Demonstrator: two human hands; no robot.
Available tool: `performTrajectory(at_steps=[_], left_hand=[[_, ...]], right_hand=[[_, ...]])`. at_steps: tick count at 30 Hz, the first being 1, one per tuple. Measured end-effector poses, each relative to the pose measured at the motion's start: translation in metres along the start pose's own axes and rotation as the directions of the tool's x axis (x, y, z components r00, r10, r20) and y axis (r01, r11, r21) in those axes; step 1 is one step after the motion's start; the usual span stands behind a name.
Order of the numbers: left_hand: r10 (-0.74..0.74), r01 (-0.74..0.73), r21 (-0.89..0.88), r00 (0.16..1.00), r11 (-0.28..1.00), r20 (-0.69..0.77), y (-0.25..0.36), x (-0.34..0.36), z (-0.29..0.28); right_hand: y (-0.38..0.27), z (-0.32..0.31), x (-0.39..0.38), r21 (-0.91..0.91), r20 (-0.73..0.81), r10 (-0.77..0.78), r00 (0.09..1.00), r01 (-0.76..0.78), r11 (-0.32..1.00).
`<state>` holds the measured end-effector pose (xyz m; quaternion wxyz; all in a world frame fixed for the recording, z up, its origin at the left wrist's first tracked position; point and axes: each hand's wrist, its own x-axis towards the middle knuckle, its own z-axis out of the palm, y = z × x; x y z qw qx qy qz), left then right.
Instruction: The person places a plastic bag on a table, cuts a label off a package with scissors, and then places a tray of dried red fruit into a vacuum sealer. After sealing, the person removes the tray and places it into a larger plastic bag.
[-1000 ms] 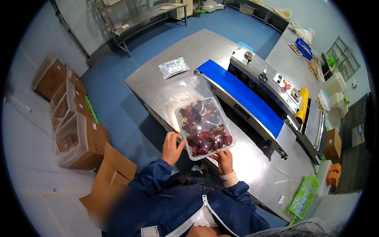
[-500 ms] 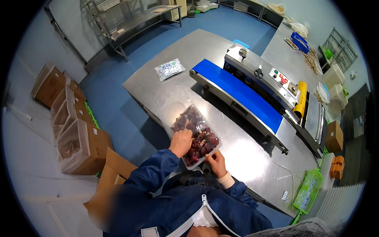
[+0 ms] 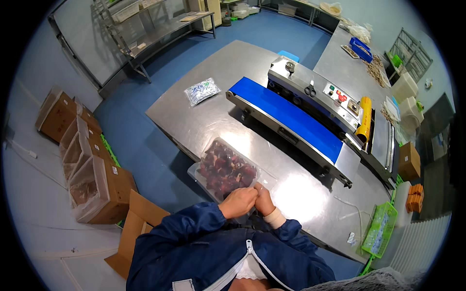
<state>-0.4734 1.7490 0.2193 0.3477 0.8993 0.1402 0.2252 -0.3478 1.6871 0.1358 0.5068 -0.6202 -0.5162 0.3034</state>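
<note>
A clear plastic bag (image 3: pixel 227 167) full of dark red-brown chunks, perhaps dried mushroom caps, sits at the table's near edge. A pale, see-through tray (image 3: pixel 196 177) shows beneath it on the left. My left hand (image 3: pixel 239 202) and my right hand (image 3: pixel 264 200) meet at the bag's near right end, fingers closed. They seem to pinch the clear film of the bag there; the fingertips partly hide one another.
A machine with a blue conveyor belt (image 3: pixel 286 119) stands across the steel table (image 3: pixel 228 63). Scissors (image 3: pixel 310 88) lie on its housing. A packet of small sachets (image 3: pixel 202 91) rests farther back. Lined cartons (image 3: pixel 116 189) stand at left, a green basket (image 3: pixel 381 230) at right.
My left hand has moved from over the dark pieces to the right, beside my right hand. The bag has shifted left and tilted, and its film now covers the pieces.
</note>
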Motion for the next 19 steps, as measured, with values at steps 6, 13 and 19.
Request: performTrajectory(at_steps=[6,13,19], left_hand=[[-0.019,0.017,-0.085,0.999,0.996,-0.029,0.016,-0.001,-0.005],[-0.045,0.043,-0.151,0.999,0.988,-0.007,0.042,0.003,-0.044],[-0.451,0.386,-0.234,0.759,0.892,-0.469,-0.04,-0.035,-0.106]], right_hand=[[-0.015,-0.007,0.005,0.057,0.129,-0.048,0.991,0.041,0.998],[-0.03,-0.039,0.006,0.375,0.073,0.259,0.963,-0.267,0.888],[-0.035,-0.119,-0.033,0.439,0.022,0.174,0.985,-0.166,0.883]])
